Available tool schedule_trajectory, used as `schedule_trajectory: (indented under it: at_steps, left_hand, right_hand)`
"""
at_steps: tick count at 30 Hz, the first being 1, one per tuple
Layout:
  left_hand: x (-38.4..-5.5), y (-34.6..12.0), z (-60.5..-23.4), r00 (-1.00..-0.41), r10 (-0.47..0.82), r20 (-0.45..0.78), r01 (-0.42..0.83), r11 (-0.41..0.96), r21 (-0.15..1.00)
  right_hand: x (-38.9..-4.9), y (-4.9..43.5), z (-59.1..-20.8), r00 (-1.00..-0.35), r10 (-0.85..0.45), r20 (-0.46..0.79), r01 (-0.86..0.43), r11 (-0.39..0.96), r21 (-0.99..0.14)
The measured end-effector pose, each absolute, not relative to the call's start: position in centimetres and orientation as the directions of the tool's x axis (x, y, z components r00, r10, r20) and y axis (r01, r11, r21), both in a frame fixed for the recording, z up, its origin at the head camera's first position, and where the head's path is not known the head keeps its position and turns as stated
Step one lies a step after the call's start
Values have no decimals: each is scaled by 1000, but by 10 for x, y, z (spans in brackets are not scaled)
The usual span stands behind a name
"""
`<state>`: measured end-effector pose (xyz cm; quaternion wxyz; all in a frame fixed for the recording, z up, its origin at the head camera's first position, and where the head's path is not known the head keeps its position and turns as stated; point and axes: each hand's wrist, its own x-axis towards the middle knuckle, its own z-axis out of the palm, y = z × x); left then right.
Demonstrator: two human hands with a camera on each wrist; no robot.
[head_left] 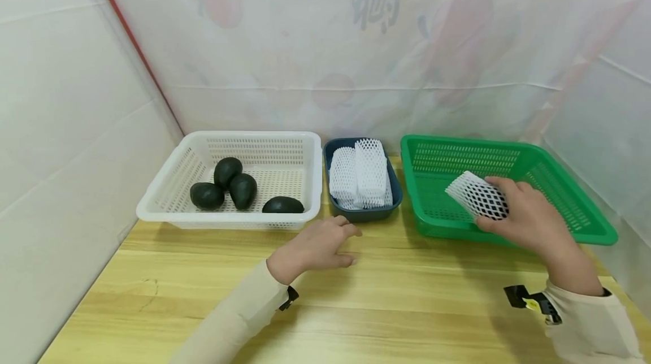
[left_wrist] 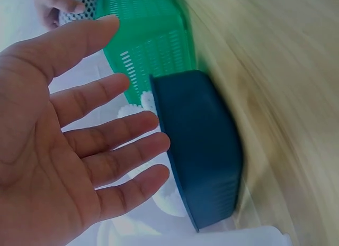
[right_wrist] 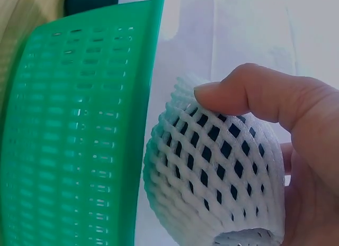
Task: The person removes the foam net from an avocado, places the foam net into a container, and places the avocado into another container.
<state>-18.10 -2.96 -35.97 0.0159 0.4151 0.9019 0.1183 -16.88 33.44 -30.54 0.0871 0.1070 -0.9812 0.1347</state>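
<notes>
My right hand (head_left: pixel 534 222) grips an avocado in a white foam net sleeve (head_left: pixel 480 197) over the green basket (head_left: pixel 465 155). Dark skin shows through the mesh in the right wrist view, with the thumb across the sleeve (right_wrist: pixel 212 161). Fingers spread, the left hand (head_left: pixel 320 244) hovers before the small dark blue bin (head_left: pixel 363 216) and holds nothing. Folded foam net sleeves (head_left: pixel 371 172) lie in that bin. In the left wrist view the fingertips overlap the bin's rim, and the palm (left_wrist: pixel 47 166) faces the camera.
A white basket (head_left: pixel 224 217) on the left holds several bare avocados (head_left: pixel 243 190). The basket, bin and green basket stand in a row at the back of the wooden table (head_left: pixel 407 296). Pale plastic sheeting (head_left: pixel 305 42) rises behind them and along both sides.
</notes>
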Motion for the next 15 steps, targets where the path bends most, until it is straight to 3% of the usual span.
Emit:
schedule_trajectory:
  at_steps: [15]
  left_hand:
    - [-178,-50,-364,-643,753,140,760,605,237]
  right_hand:
    - [-155,311,-298,-941,-230,249,-283,937,-206]
